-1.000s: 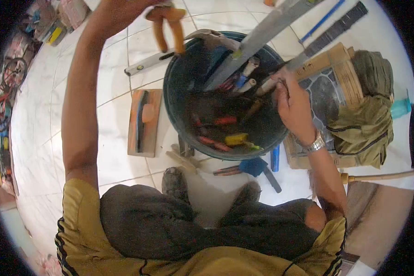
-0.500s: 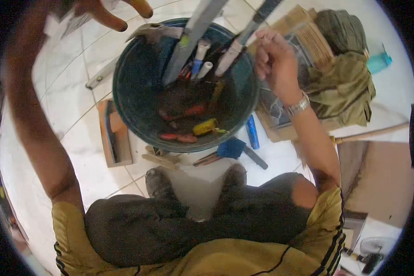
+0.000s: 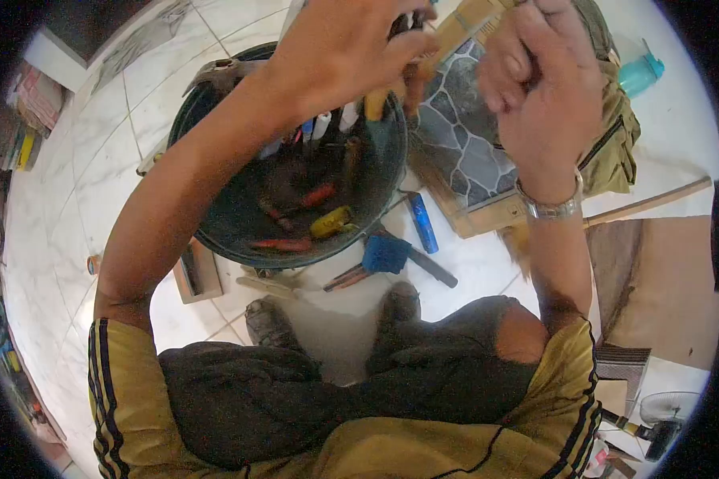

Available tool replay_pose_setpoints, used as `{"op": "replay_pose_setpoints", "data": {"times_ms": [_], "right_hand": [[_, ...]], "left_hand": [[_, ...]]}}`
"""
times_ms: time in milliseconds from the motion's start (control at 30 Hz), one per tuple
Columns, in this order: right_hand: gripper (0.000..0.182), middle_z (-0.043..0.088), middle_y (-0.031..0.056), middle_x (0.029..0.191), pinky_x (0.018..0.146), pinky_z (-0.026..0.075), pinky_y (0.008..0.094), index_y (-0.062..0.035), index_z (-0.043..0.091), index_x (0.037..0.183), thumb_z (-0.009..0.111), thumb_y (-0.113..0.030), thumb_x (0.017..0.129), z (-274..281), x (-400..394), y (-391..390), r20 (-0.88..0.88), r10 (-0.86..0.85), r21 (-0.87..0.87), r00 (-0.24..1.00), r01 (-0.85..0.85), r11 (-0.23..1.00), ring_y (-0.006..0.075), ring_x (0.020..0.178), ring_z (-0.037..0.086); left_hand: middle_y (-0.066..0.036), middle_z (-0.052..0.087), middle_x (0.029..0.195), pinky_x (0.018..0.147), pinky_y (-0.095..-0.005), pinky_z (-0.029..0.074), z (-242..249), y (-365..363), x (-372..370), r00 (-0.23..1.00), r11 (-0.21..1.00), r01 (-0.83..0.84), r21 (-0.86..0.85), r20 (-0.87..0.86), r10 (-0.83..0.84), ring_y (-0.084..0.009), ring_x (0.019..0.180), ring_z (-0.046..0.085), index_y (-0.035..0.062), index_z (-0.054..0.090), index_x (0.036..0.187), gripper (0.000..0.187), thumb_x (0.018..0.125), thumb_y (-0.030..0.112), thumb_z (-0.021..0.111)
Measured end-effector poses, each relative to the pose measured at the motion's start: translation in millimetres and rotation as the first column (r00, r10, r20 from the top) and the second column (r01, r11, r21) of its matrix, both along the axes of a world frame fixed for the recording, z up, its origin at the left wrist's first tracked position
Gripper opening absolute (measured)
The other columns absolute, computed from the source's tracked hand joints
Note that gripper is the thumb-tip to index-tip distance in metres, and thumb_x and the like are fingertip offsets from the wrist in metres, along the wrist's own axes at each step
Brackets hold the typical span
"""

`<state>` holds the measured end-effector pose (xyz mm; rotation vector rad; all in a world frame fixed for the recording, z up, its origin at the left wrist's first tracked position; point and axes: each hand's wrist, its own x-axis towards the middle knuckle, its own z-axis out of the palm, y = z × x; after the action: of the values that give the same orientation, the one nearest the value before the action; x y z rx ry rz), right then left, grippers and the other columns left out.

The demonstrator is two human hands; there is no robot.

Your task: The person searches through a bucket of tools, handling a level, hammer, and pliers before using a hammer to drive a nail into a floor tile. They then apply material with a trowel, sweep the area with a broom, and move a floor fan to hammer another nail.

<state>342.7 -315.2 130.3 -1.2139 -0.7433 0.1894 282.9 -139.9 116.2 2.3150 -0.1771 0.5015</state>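
Note:
My left hand [image 3: 359,52] reaches over the top of the dark green bucket [image 3: 295,259], its fingers apart and partly cut off by the frame's upper edge. Close to its right, my right hand [image 3: 547,96] is curled closed above the grey stone-patterned sheet [image 3: 471,152]; what its fingers hold, if anything, is hidden. Inside the bucket lie a yellow tool [image 3: 330,223], a red-handled tool [image 3: 284,244] and several other tools. My left forearm hides part of the bucket.
Below the bucket are a blue sponge-like block [image 3: 386,254], a blue tube [image 3: 423,223] and a wooden float [image 3: 204,275]. Olive cloth [image 3: 615,160], a teal bottle [image 3: 641,75] and a long wooden handle [image 3: 655,202] lie at right. A fan [image 3: 667,423] stands lower right.
My left hand has swung right across the bucket. My right hand has moved up and right, and its fingers have curled. The view has shifted, so the bucket appears farther left.

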Motion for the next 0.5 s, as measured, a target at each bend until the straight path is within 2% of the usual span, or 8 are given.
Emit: {"op": "replay_pose_setpoints", "data": {"times_ms": [33,67,167,200,300,333,400,500], "right_hand": [[0.019,0.044,-0.0029,0.064,0.040,0.032,0.0218,-0.0018,0.057,0.114,0.046,-0.016,0.106,1,-1,-1,-0.071,0.003,-0.022,0.997,-0.004,1.000,0.0056,0.043,0.033],[0.019,0.044,-0.0028,0.064,0.040,0.032,0.0223,-0.0016,0.057,0.114,0.046,-0.015,0.106,-3,2,-1,-0.063,0.005,-0.050,0.998,-0.008,0.999,0.0057,0.043,0.033],[0.017,0.045,-0.0027,0.064,0.042,0.034,0.0226,-0.0036,0.057,0.109,0.049,-0.018,0.105,-14,8,0,-0.051,0.073,-0.069,0.996,-0.076,0.995,0.0064,0.045,0.037],[0.017,0.045,-0.0033,0.065,0.043,0.034,0.0227,-0.0046,0.059,0.109,0.050,-0.019,0.105,-20,10,3,-0.043,0.081,-0.076,0.996,-0.084,0.994,0.0063,0.047,0.037],[0.019,0.042,-0.0061,0.068,0.046,0.032,0.0230,-0.0072,0.064,0.115,0.052,-0.018,0.105,-48,21,11,-0.028,0.064,-0.116,0.998,-0.067,0.991,0.0053,0.050,0.035],[0.020,0.043,-0.0058,0.067,0.047,0.031,0.0233,-0.0063,0.064,0.114,0.052,-0.018,0.105,-53,21,12,0.026,0.080,-0.205,0.996,-0.073,0.976,0.0046,0.051,0.036],[0.021,0.046,-0.0052,0.067,0.048,0.030,0.0239,-0.0046,0.065,0.113,0.052,-0.019,0.105,-61,18,11,0.141,0.128,-0.372,0.982,-0.067,0.926,0.0034,0.054,0.039],[0.024,0.045,-0.0068,0.066,0.046,0.028,0.0193,-0.0065,0.063,0.121,0.051,-0.021,0.108,-87,18,17,0.270,0.233,-0.452,0.934,-0.090,0.887,0.0017,0.052,0.037]], "left_hand": [[-0.016,0.074,0.084,0.066,-0.0351,0.055,-16,4,6,1.000,0.998,-0.022,0.054,0.011,0.022,-0.0200,0.074,0.070,-0.0055,0.067,0.112,0.024,0.097,0.013,0.067],[-0.017,0.074,0.084,0.066,-0.0356,0.055,-27,9,10,0.999,0.993,-0.046,0.108,0.024,0.043,-0.0208,0.074,0.070,-0.0061,0.067,0.113,0.025,0.098,0.013,0.067],[-0.015,0.073,0.083,0.065,-0.0352,0.054,-27,18,6,0.991,0.994,-0.099,0.055,0.091,0.093,-0.0202,0.072,0.068,-0.0050,0.069,0.109,0.023,0.098,0.015,0.067],[-0.013,0.072,0.080,0.063,-0.0335,0.052,-17,13,0,0.979,0.979,-0.202,-0.005,0.010,0.203,-0.0186,0.069,0.065,-0.0044,0.071,0.104,0.022,0.098,0.017,0.067],[-0.011,0.071,0.079,0.062,-0.0327,0.050,1,26,-23,0.972,0.972,-0.234,0.017,-0.015,0.235,-0.0162,0.068,0.062,-0.0040,0.072,0.104,0.022,0.099,0.017,0.065],[-0.011,0.071,0.079,0.062,-0.0316,0.051,-4,34,-26,0.947,0.954,-0.296,-0.043,-0.146,0.287,-0.0141,0.070,0.064,-0.0040,0.073,0.104,0.024,0.099,0.018,0.065],[-0.011,0.072,0.081,0.063,-0.0305,0.051,-9,49,-43,0.928,0.932,-0.358,-0.049,-0.124,0.350,-0.0140,0.071,0.065,-0.0039,0.073,0.105,0.025,0.098,0.019,0.066],[-0.010,0.074,0.086,0.068,-0.0302,0.054,-30,92,-66,0.922,0.922,-0.386,-0.036,-0.016,0.386,-0.0149,0.074,0.067,-0.0026,0.074,0.107,0.026,0.096,0.020,0.067]]}}
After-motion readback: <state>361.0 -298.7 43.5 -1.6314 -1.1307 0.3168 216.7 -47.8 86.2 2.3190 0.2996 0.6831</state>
